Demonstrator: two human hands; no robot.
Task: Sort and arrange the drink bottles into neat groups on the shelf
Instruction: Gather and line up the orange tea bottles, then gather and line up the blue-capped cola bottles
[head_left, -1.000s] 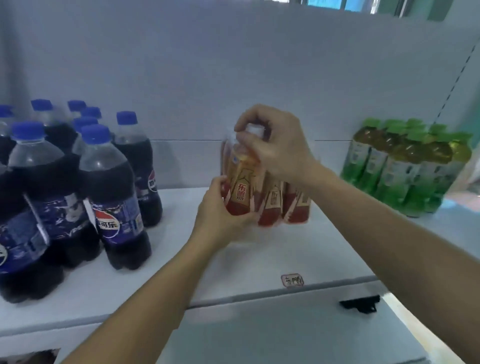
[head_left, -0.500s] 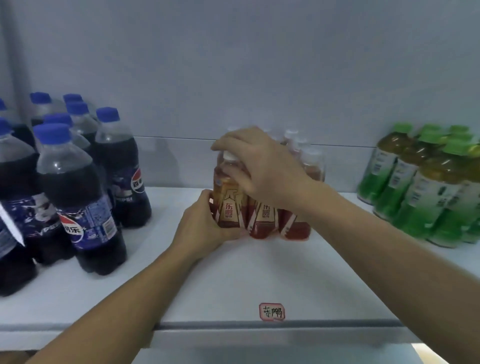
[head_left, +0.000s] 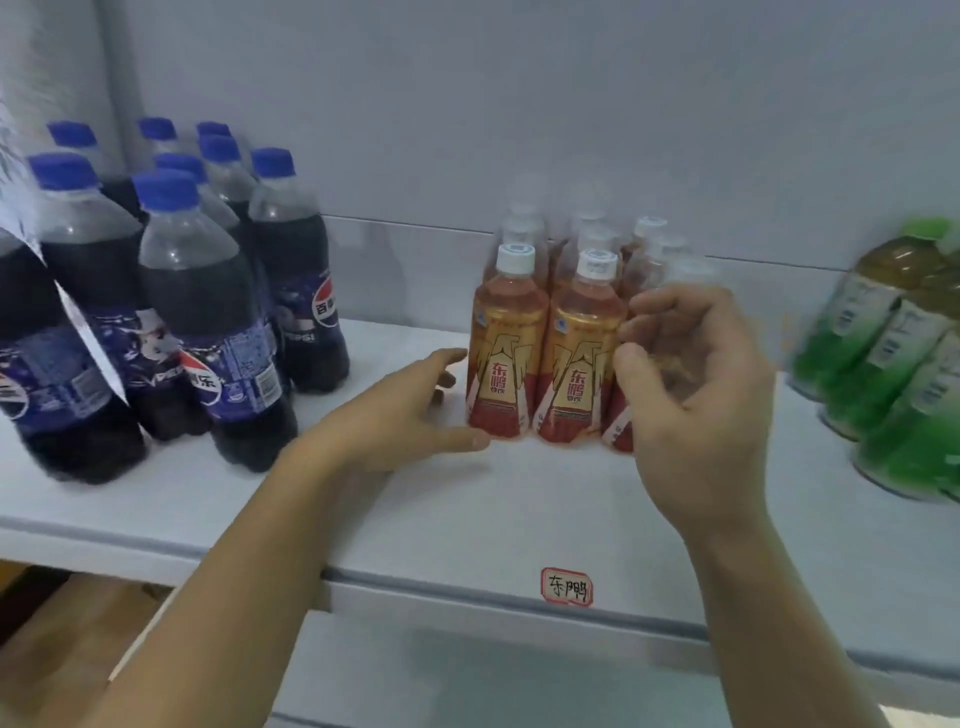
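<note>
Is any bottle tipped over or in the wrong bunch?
Nothing stands out. The cola bottles, the orange drink bottles and the green tea bottles all stand upright in their own groups on the shelf.

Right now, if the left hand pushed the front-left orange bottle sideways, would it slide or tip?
The front-left orange bottle looks full nearly to its neck, so probably heavy enough to slide on the smooth shelf if pushed low. It is tall on a narrow base; a push near its cap might tip it. Its neighbour stands close on the right and would likely brace it. The left hand is open beside it.
</note>
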